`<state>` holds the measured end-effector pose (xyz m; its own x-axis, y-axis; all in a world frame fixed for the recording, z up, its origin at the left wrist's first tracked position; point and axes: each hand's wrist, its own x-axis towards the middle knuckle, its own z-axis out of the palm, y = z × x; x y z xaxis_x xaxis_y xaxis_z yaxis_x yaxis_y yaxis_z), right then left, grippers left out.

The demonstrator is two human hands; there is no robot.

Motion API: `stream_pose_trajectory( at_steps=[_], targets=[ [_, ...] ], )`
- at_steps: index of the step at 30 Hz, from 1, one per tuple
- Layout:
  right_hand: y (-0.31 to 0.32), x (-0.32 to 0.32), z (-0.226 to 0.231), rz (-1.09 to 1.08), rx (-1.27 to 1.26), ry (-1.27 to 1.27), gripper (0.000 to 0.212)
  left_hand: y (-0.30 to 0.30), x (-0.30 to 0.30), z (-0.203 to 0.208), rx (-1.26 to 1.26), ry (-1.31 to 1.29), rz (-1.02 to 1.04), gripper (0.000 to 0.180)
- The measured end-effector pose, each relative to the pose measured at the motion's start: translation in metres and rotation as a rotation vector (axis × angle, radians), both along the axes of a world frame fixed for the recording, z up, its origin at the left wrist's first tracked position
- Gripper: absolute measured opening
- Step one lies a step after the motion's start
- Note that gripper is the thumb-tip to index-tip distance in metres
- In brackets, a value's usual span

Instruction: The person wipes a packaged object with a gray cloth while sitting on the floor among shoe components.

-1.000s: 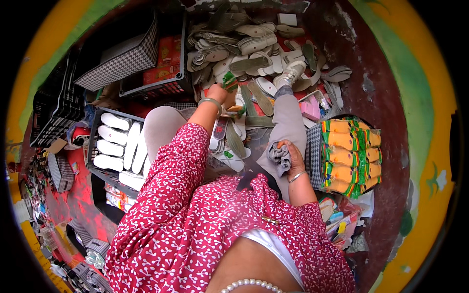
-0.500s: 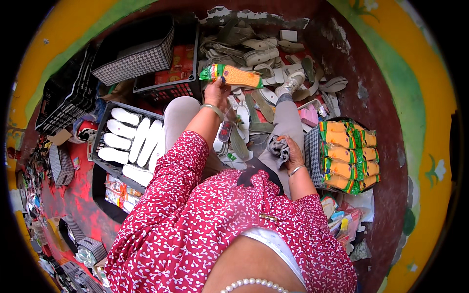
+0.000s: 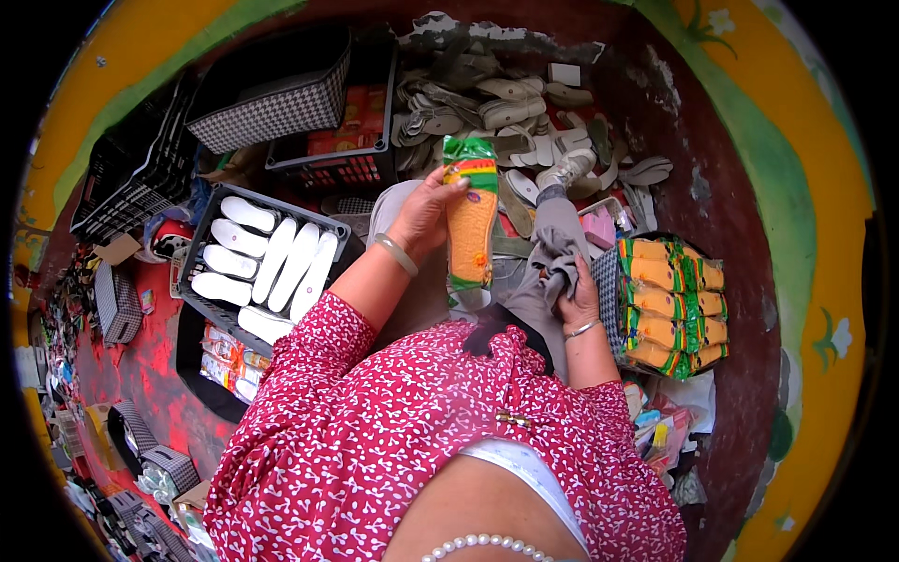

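A yellow insole in a clear packet with a green top (image 3: 471, 229) hangs upright over my lap. My left hand (image 3: 426, 214) pinches it by its upper left edge, fingers closed. My right hand (image 3: 580, 298) is closed on a crumpled grey cloth (image 3: 558, 266) at my right knee; part of the cloth is hidden and blends with the grey trousers. Just right of that hand, a checked basket (image 3: 607, 295) holds rows of the same packed yellow insoles (image 3: 660, 304). To the left, white insoles (image 3: 278, 265) lie in a dark crate (image 3: 198, 245).
Grey and pale loose insoles (image 3: 506, 108) are heaped ahead against the dark red wall. A houndstooth basket (image 3: 272, 112) rests on a black crate (image 3: 332, 169) of red packs at the far left. Plastic bags (image 3: 670, 426) lie at the lower right.
My left hand has drawn the packed insole closer and turned it from lying sideways to upright. My right hand has shifted slightly right and stays on the grey cloth.
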<state>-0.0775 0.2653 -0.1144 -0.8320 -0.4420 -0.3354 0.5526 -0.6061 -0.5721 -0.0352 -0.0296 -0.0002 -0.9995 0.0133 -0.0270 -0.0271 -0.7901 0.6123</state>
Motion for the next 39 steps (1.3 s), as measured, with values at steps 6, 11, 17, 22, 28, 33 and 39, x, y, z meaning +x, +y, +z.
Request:
stream_pose_trajectory(
  at_steps=[6, 11, 17, 22, 28, 33, 39],
  targets=[
    [-0.015, -0.014, 0.052, 0.138, 0.579, 0.581, 0.045, 0.002, 0.025, 0.005, -0.141, 0.030, -0.139, 0.041],
    [-0.022, -0.021, 0.137, 0.207, 0.256, 0.476, 0.043, -0.006, 0.040, 0.016, -0.167, -0.009, -0.123, 0.039],
    [-0.036, -0.039, 0.130, 0.043, 0.516, 0.620, 0.033, -0.010, 0.041, 0.005, -0.166, -0.105, -0.074, 0.028],
    [-0.044, -0.033, 0.117, 0.110, -0.029, 0.291, 0.029, -0.012, 0.043, 0.006, -0.168, -0.075, -0.018, 0.026],
    [-0.067, -0.014, 0.105, 0.142, -0.235, 0.155, 0.033, -0.009, 0.039, 0.006, -0.161, -0.116, -0.062, 0.025],
    [-0.070, -0.005, 0.118, 0.086, -0.300, 0.206, 0.038, -0.004, 0.036, 0.008, -0.121, -0.109, -0.060, 0.024],
    [-0.071, 0.016, 0.160, 0.142, -0.246, 0.494, 0.045, 0.006, 0.032, 0.007, -0.102, -0.200, -0.147, 0.024]
  ],
)
